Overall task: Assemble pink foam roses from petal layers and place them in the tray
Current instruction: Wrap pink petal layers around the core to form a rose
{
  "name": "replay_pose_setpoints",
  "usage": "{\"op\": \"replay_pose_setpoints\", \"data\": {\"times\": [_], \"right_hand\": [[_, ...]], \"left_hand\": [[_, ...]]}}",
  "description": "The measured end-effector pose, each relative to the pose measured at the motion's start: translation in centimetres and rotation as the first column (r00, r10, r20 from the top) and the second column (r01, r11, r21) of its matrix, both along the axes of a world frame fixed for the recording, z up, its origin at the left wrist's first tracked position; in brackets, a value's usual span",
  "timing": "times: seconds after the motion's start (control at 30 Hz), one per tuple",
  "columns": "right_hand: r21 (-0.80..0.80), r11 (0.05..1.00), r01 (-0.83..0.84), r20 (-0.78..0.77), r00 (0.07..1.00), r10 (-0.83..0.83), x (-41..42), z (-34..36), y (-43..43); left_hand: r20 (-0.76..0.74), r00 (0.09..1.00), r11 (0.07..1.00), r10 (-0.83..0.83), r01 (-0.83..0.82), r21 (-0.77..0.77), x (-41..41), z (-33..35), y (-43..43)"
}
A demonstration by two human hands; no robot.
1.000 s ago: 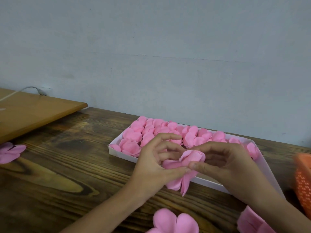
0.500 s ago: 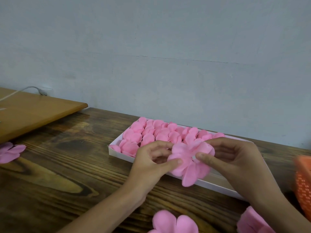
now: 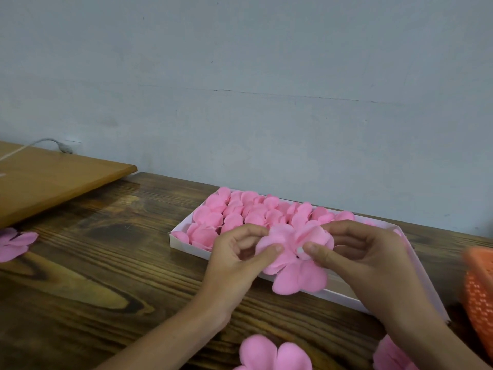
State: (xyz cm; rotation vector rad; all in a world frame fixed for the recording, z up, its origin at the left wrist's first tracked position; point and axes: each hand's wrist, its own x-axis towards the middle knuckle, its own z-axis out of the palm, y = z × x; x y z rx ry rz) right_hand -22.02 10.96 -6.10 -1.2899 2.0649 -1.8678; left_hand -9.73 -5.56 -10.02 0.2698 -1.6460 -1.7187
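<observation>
Dark, knotty wooden table (image 3: 80, 289) against a plain grey-blue wall (image 3: 240, 76); the work sits mid-table. Task looks well along but not finished. The white tray (image 3: 186, 243) lies flat, its left and far part packed with finished roses (image 3: 234, 212). A bare strip of tray floor shows at the near right, partly hidden behind the hands, so I judge there is room for more. One half-built rose (image 3: 290, 260) is held up just over the tray's near edge, between the two hands, not in the tray yet. Left hand (image 3: 234, 263) pinches its left petals between thumb and curled fingers. Right hand (image 3: 368, 263) clamps the right side, thumb pressed close to the flower's middle where a small pale spot shows, fingers curled behind. Hands are close together, joined only through the flower. Petals fan out flat and open, so it reads as layers being seated or shaped, not a closed bud; how many layers are on, can't tell. Left to do, by my guess: finish this one, set it in the bare part, then use up the stock. Stock on view: a loose petal layer (image 3: 272, 353) at the near edge of the table, another pink piece (image 3: 389, 356) near right, cut off by the frame, and a third petal layer (image 3: 13, 244) at the left edge. Orange mesh basket (image 3: 480, 289) at the right edge, blurred, contents not visible. Lighter wooden board (image 3: 53, 182) lies at the far left, a pale cable (image 3: 40, 144) over its far end by the wall.
</observation>
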Motion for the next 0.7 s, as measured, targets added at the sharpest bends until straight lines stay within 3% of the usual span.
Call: {"op": "replay_pose_setpoints", "data": {"times": [0.33, 0.7], "right_hand": [[-0.004, 0.985, -0.170, -0.028, 0.985, 0.170, 0.13, 0.24, -0.17], [-0.036, 0.999, 0.037, -0.035, 0.999, -0.039, -0.64, 0.24, 0.30]], "left_hand": [[-0.002, 0.999, 0.997, 0.035, -0.035, -0.064, 0.20, 0.11, -0.07], [0.045, 0.999, 0.999, 0.020, -0.017, -0.049, 0.06, 0.08, -0.63]]}}
